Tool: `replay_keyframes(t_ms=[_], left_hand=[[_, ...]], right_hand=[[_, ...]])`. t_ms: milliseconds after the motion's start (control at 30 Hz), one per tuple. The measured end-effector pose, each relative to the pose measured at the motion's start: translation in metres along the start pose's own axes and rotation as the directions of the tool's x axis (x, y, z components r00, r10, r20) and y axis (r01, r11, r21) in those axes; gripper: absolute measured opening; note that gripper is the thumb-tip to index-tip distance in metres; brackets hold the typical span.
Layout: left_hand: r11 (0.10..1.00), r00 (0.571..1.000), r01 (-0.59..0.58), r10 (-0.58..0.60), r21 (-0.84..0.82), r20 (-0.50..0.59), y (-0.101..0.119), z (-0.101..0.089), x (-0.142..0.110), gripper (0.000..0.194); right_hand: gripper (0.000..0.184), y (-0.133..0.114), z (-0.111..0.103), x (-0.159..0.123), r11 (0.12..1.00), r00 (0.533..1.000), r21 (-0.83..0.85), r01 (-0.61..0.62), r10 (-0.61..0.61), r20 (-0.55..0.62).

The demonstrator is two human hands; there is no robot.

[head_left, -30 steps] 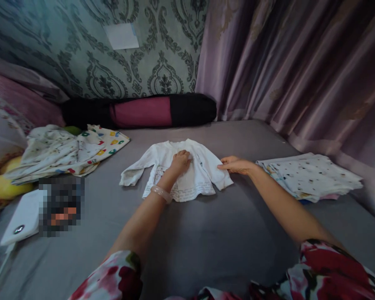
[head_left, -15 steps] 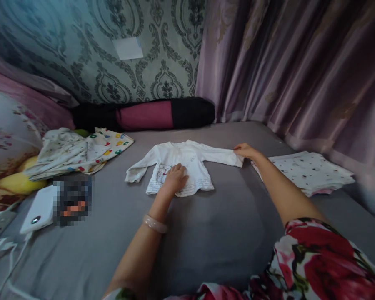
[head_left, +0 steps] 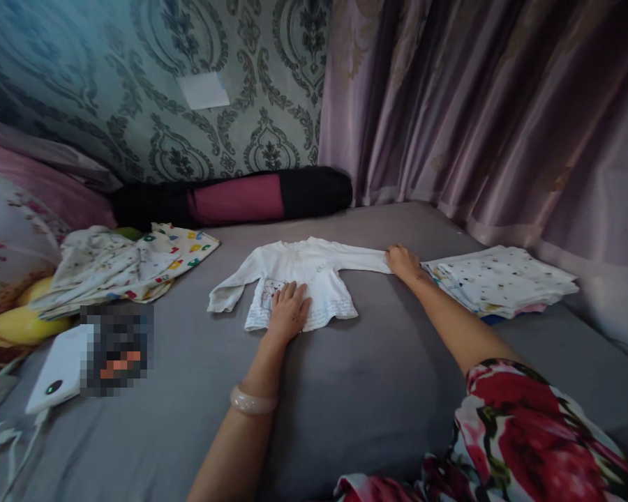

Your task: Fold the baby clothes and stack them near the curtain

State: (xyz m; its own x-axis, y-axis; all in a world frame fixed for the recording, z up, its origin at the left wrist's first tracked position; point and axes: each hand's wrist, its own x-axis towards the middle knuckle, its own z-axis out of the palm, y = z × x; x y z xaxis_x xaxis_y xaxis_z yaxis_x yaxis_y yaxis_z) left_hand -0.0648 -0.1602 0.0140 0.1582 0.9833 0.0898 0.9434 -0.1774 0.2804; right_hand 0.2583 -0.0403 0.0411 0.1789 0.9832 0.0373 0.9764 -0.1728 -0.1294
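Note:
A small white long-sleeved baby shirt (head_left: 322, 279) lies spread on the grey bed sheet (head_left: 356, 390), neckline away from me. Its front carries a line drawing and its hem has rows of pale print. My left hand (head_left: 289, 312) rests flat on the lower front with fingers stretched out, covering part of the drawing. At the end of the right-hand sleeve, my right hand (head_left: 402, 263) has its fingers bent over the cuff and hides it. The other sleeve slants down to the left, untouched.
Folded printed cloths (head_left: 505, 279) are stacked on the right. A rumpled printed cloth (head_left: 120, 261) lies left, near a white power bank (head_left: 63, 366) with a cable and a blurred-out item (head_left: 118, 348). A black and maroon long bag (head_left: 235, 197) lies along the wall, beside purple curtains (head_left: 450, 104).
My right hand has shifted from pinching the sleeve's top edge to covering the cuff. My left hand stays on the shirt front. The view has tilted slightly.

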Motion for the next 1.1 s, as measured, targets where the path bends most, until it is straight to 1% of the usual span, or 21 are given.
replay_keyframes(t_ms=[67,100,167,200,267,333,367,433,500,600,700,867,1000,1100], left_hand=[[1.000,1.000,0.000,0.000,-0.002,-0.013,0.000,0.000,0.000,0.045],[1.000,1.000,0.001,-0.001,-0.003,-0.017,0.000,0.001,0.000,0.044],[1.000,1.000,0.004,-0.004,-0.007,-0.023,0.000,0.001,0.001,0.044],[1.000,1.000,0.004,-0.004,-0.008,-0.026,-0.001,0.001,0.001,0.044],[1.000,1.000,0.001,-0.001,-0.010,-0.027,-0.001,0.001,0.000,0.044],[1.000,1.000,-0.004,0.004,-0.011,-0.019,-0.001,0.001,0.000,0.044],[1.000,1.000,-0.006,0.006,-0.011,-0.013,-0.002,0.000,0.000,0.045],[1.000,1.000,-0.006,0.006,-0.011,-0.002,-0.001,-0.001,0.000,0.045],[1.000,1.000,-0.002,0.002,-0.010,0.010,-0.001,-0.002,-0.001,0.046],[1.000,1.000,0.001,-0.001,-0.012,0.015,0.001,-0.004,0.000,0.046],[1.000,1.000,-0.002,0.002,-0.009,0.009,0.001,-0.003,0.000,0.044],[1.000,1.000,-0.014,0.013,-0.014,-0.009,-0.003,0.000,0.000,0.044],[0.999,0.999,-0.025,0.023,-0.035,-0.035,-0.006,0.003,0.000,0.045],[0.999,0.998,-0.031,0.029,-0.039,-0.056,-0.007,0.006,0.000,0.045]], right_hand=[[0.037,-0.007,-0.003,-0.004,0.998,0.999,-0.065,-0.014,0.011,-0.040],[0.038,-0.014,-0.004,-0.006,0.996,0.997,-0.095,-0.001,-0.006,-0.077],[0.039,-0.032,-0.005,-0.010,0.989,0.986,-0.131,0.075,-0.093,-0.138],[0.039,-0.044,-0.004,-0.012,0.983,0.980,-0.124,0.135,-0.151,-0.133],[0.039,-0.070,0.000,-0.016,0.964,0.962,-0.067,0.258,-0.263,-0.080],[0.039,-0.096,0.007,-0.020,0.922,0.922,0.013,0.387,-0.387,-0.021],[0.040,-0.108,0.011,-0.021,0.907,0.908,0.054,0.418,-0.418,-0.001],[0.045,-0.126,0.018,-0.022,0.905,0.906,0.122,0.407,-0.417,0.072],[0.054,-0.137,0.023,-0.020,0.928,0.921,0.163,0.335,-0.359,0.154],[0.063,-0.145,0.028,-0.010,0.953,0.929,0.179,0.244,-0.282,0.238],[0.065,-0.149,0.030,0.002,0.964,0.930,0.158,0.215,-0.251,0.268],[0.063,-0.151,0.034,0.012,0.966,0.945,0.127,0.227,-0.250,0.212],[0.065,-0.145,0.036,0.005,0.950,0.948,0.173,0.261,-0.286,0.140],[0.069,-0.132,0.038,-0.005,0.950,0.954,0.171,0.260,-0.280,0.106]])
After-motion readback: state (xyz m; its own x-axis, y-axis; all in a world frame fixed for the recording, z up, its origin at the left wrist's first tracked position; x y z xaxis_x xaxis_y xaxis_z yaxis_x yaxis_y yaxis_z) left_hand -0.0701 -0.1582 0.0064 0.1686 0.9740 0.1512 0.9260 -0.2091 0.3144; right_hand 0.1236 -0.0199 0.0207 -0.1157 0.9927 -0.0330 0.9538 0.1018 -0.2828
